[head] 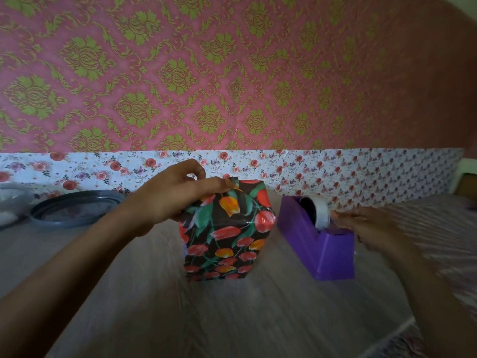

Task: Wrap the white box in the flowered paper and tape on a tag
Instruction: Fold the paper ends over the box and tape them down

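The box stands upright on the table, covered in dark paper printed with red and orange tulips; none of the white box shows. My left hand presses the folded paper flap down on the box's top, thumb and fingers pinching its upper edge. To the right stands a purple tape dispenser with a roll of clear tape. My right hand is at the dispenser's cutter end, fingertips at the tape, blurred. No tag is visible.
A pale wood-grain table carries everything. At the back left lie a dark round lid and a translucent container. A flowered strip and pink patterned wall close the back. Striped cloth lies at the right.
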Motion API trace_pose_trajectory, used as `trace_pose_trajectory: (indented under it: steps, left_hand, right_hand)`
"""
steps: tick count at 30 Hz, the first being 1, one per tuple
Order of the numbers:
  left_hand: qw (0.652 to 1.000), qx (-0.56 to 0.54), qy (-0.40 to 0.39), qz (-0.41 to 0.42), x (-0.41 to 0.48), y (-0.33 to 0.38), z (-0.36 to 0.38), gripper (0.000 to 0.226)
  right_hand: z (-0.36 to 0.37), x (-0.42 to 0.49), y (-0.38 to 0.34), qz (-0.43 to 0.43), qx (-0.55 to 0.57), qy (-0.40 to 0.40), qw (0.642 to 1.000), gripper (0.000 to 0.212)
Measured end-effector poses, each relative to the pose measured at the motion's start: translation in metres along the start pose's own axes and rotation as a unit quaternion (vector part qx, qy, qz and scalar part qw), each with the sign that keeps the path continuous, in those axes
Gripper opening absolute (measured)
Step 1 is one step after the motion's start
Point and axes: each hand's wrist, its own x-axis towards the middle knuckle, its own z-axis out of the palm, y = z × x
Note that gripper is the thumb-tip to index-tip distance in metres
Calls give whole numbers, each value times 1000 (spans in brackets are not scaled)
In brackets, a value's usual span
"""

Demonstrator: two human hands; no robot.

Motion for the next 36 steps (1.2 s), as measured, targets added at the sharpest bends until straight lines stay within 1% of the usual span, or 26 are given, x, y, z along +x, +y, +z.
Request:
trace_pose_trajectory:
  steps: [1,3,5,6,7,9,10,12,14,17,19,21,23,26,29,33,36]
  left_hand:
    - [1000,3,5,3,1,-1,1,54]
    - [1000,4,14,7,2,-2,1,52]
    - [1000,2,16,8,2,-3,1,51]
    - [1000,-1,14,10,3,-4,1,50]
    - [1000,-7,13,10,4,-4,1,50]
    - [1000,-13,13,13,4,-5,2,51]
    - [1000,-12,15,15,4,-5,1,53]
    - [1000,-14,19,15,5,-5,3,53]
    - [999,-11,25,20,4,-6,3,56]
    - [999,8,37,35,3,-7,3,72]
    - [998,19,41,39,3,-7,4,71]
    - [998,21,50,40,3,-5,5,65]
    - [997,30,53,39,2,-3,7,62]
    - [997,42,55,37,-1,-1,8,53]
    - [997,42,47,36,0,-1,7,58]
    - [997,44,45,44,0,-1,7,56]
    - [996,51,44,51,-1,0,8,53]
  right_hand:
    - [2,3,3,9,28,14,999,21]
    - [7,9,8,30,111,54,992,36]
    - [13,11,14,61,213,71,973,45]
    - [14,10,17,79,264,65,959,44]
    - [15,10,20,89,309,53,945,38]
    - [14,6,21,100,387,44,915,14]
    - [14,3,21,103,423,52,899,11]
    - [14,-5,24,95,474,79,872,20]
    - [19,-20,30,73,486,78,867,28]
    - [27,-40,47,79,429,56,898,22]
    - [27,-47,51,88,396,44,913,16]
    - [26,-49,47,95,375,35,921,15]
    - [28,-49,46,125,383,25,915,16]
    - [34,-48,43,168,421,5,891,17]
    - [37,-49,41,191,447,-6,874,22]
    - [42,-52,36,206,472,0,857,25]
    - [52,-56,41,186,485,30,854,23]
